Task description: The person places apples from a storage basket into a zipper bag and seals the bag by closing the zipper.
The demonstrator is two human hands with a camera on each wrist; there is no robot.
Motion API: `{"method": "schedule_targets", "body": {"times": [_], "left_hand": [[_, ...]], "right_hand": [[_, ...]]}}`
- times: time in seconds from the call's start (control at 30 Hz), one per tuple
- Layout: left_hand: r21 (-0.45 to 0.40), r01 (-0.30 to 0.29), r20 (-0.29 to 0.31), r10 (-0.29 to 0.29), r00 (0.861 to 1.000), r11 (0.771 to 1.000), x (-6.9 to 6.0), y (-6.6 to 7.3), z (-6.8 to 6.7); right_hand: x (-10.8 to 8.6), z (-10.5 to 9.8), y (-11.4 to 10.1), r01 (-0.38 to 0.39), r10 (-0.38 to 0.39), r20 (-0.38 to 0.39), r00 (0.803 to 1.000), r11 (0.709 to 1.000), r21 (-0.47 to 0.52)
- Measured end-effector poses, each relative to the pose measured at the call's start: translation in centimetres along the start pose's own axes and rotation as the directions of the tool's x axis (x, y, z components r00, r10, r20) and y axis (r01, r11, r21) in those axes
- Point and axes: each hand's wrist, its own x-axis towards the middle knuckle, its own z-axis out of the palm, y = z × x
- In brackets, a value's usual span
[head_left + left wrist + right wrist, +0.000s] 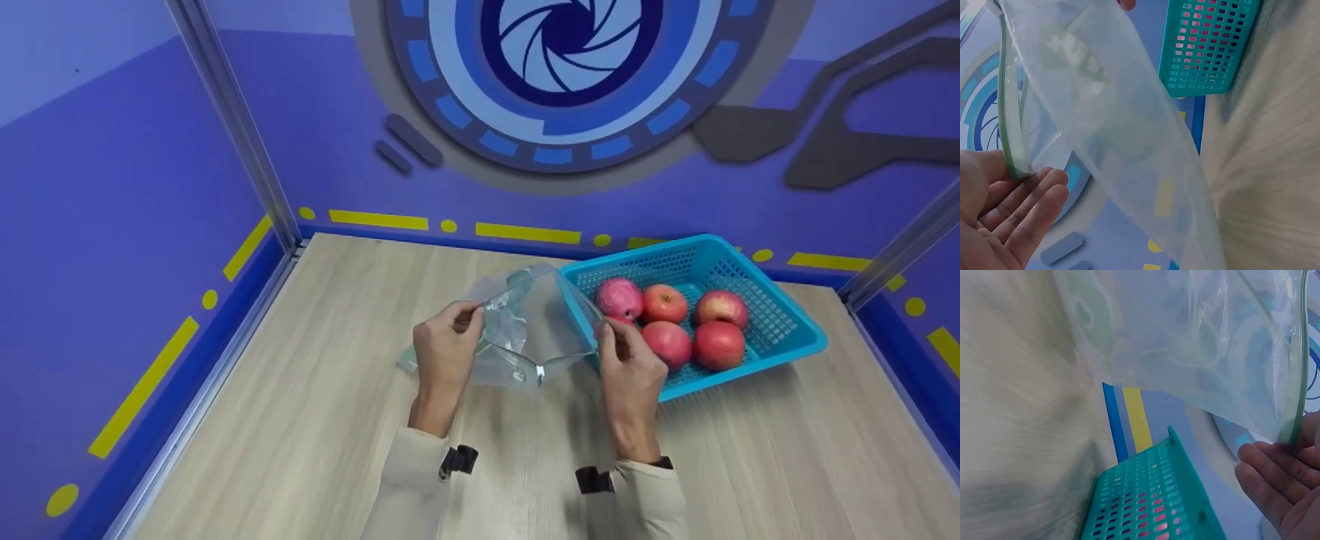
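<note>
holds a clear plastic bag by its mouth, above the wooden table and just beside the turquoise basket. pinches one side of the mouth between thumb and fingertips of the left hand, and pinches the opposite side likewise with the right hand. in the left wrist view, grips only the end of the green strip, with the lower fingers loosely extended; in the right wrist view, grips in much the same way. holds the mouth in a broad gap, with loose folds in the plastic below. cannot tell whether touching the table at the bottom of the bag.

could easily lose the opening from here, by bringing the hands closer or loosening one pinch: with so little plastic caught at each side, might slip off the smooth strip. by pulling outward too hard, could stretch or split the plastic near the grip. because of the slack folds, could find the bag's walls clinging together. could also snag the bag on the basket's nearest wall, or bump it with the right knuckles, from working so close. by jolting the basket enough, could set the loosely grouped apples rolling inside.
</note>
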Motion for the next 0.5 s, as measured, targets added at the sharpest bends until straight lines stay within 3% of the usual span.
{"method": "schedule_targets", "body": {"times": [0.2, 0.37, 0.43, 0.5], "left_hand": [[-0.012, 0.076, 0.034, -0.075, 0.997, 0.997, 0.8, 0.3, 1.0], [0.01, 0.152, 0.071, -0.153, 0.986, 0.988, 1.1, 0.5, 1.6], [0.039, 0.129, 0.073, -0.132, 0.989, 0.991, 1.2, 0.4, 1.6], [0.097, 0.07, 0.051, -0.075, 0.996, 0.993, 1.4, 0.1, 1.5]], "right_hand": [[0.9, 0.8, -0.6, 0.007, -0.008, 0.027, 1.0, 1.0, 0.024], [1.3, 1.3, -0.7, 0.003, -0.004, 0.052, 0.999, 1.0, 0.025], [1.4, 1.2, -0.6, 0.008, -0.009, 0.062, 0.998, 1.0, 0.016], [1.6, 1.0, -0.3, 0.015, -0.014, 0.059, 0.998, 1.0, -0.007]]}}
